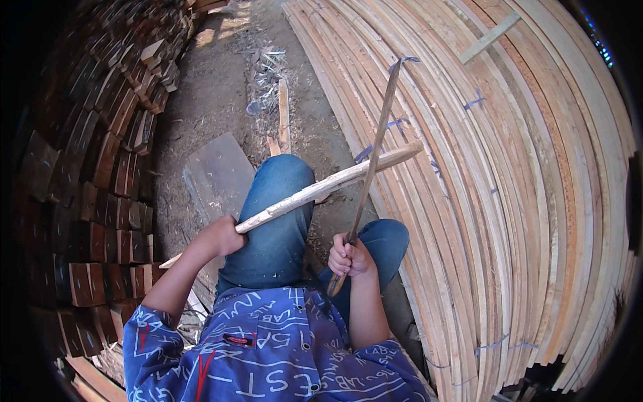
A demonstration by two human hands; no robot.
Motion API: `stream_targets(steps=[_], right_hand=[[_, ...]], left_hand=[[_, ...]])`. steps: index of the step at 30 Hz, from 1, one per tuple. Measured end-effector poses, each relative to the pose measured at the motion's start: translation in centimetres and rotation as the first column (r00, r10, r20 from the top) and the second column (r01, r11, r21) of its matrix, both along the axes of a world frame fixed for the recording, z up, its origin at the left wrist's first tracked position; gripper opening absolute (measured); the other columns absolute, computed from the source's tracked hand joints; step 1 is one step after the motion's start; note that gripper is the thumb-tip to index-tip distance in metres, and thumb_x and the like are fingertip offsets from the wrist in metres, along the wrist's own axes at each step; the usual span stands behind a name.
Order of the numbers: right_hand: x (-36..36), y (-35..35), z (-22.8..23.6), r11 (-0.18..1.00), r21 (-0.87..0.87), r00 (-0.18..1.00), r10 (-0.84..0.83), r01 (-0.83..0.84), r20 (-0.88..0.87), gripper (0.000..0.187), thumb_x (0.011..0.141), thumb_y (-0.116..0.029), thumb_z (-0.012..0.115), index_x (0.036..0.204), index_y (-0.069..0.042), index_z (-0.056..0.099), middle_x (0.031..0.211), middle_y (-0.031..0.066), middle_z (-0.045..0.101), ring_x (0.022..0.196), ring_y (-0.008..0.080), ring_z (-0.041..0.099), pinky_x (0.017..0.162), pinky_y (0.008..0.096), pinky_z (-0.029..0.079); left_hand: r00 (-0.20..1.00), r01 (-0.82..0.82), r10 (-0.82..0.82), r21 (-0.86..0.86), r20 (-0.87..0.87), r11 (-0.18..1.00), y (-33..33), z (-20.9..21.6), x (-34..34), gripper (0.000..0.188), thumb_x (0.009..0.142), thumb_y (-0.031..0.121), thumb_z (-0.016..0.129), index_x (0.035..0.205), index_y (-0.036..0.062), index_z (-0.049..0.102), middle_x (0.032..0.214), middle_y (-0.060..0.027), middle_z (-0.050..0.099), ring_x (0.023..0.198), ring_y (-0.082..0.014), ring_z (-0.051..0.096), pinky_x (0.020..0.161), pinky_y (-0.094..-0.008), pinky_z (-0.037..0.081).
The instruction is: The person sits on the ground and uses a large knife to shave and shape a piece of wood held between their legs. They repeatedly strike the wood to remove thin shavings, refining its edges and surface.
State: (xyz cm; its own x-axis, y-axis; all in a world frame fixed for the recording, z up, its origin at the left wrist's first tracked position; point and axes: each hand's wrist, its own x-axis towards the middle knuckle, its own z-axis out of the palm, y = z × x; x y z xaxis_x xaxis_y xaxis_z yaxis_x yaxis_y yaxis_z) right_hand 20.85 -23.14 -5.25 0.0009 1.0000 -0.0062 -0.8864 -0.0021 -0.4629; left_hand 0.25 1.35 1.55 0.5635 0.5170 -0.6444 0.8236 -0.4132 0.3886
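Note:
My left hand is wrapped round a pale wooden stick that slants up to the right across my raised knee. The stick's near end sticks out behind my forearm. In my right hand, closed round its handle, is a long knife with a narrow, brownish blade pointing away from me. The blade crosses over the stick close to its far end; whether the two touch, I cannot tell. Part of the handle shows below my right fist, above my other knee.
Long pale timber strips, bundled with blue ties, fill the right side. Dark wood blocks are stacked on the left. A flat grey board lies on the dirt floor, with wood scraps and litter ahead.

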Motion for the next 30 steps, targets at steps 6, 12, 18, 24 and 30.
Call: stream_targets(steps=[6,12,18,24,30], right_hand=[[-0.1,0.2,-0.1,1.0,0.007,1.0,-0.001,0.001,-0.01,0.04,0.09,-0.037,0.066,0.072,-0.01,0.043,0.05,-0.0039,0.039,0.039,0.0076,0.041,0.039,0.0249,0.037],[-0.1,0.0,-0.2,0.999,-0.036,1.0,-0.012,0.012,0.023,0.039,0.09,-0.037,0.067,0.073,-0.01,0.044,0.051,-0.0037,0.04,0.04,0.008,0.042,0.04,0.0253,0.038],[-0.1,0.0,0.0,0.993,-0.103,0.995,-0.046,0.054,0.083,0.038,0.089,-0.036,0.068,0.073,-0.01,0.045,0.052,-0.0033,0.042,0.041,0.0082,0.043,0.042,0.0251,0.038],[-0.8,0.8,3.2,0.695,-0.377,0.705,-0.264,0.613,0.659,0.026,0.088,-0.021,0.071,0.078,-0.003,0.055,0.057,0.0002,0.051,0.045,0.0079,0.049,0.042,0.024,0.04],[3.3,1.8,7.9,0.484,-0.205,0.341,-0.212,0.851,0.916,0.025,0.085,-0.018,0.073,0.072,-0.002,0.059,0.053,0.0011,0.054,0.042,0.0074,0.049,0.04,0.0241,0.038]], left_hand=[[1.0,-0.005,0.005,0.007,0.002,1.0,0.0,0.0,0.0,0.038,0.067,0.022,0.057,0.081,-0.0122,0.066,0.078,-0.0316,0.064,0.08,-0.0399,0.068,0.074,-0.0436,0.053],[1.0,-0.008,0.008,0.004,-0.018,1.0,-0.1,0.6,0.3,0.039,0.068,0.024,0.058,0.084,-0.0108,0.067,0.083,-0.0322,0.064,0.085,-0.0408,0.067,0.078,-0.0441,0.053],[0.999,0.018,-0.018,-0.009,-0.033,1.0,0.2,0.2,0.3,0.04,0.068,0.024,0.058,0.084,-0.0107,0.067,0.083,-0.0319,0.065,0.085,-0.0406,0.067,0.078,-0.0445,0.053],[1.0,-0.024,0.024,-0.01,-0.001,1.0,-0.2,0.4,0.2,0.038,0.069,0.023,0.057,0.084,-0.0112,0.066,0.081,-0.032,0.064,0.083,-0.0412,0.067,0.076,-0.0446,0.052],[0.999,-0.013,0.013,-0.015,-0.029,1.0,-0.1,-0.3,0.2,0.038,0.07,0.022,0.056,0.087,-0.0105,0.066,0.085,-0.033,0.063,0.086,-0.0446,0.065,0.08,-0.0458,0.052]])
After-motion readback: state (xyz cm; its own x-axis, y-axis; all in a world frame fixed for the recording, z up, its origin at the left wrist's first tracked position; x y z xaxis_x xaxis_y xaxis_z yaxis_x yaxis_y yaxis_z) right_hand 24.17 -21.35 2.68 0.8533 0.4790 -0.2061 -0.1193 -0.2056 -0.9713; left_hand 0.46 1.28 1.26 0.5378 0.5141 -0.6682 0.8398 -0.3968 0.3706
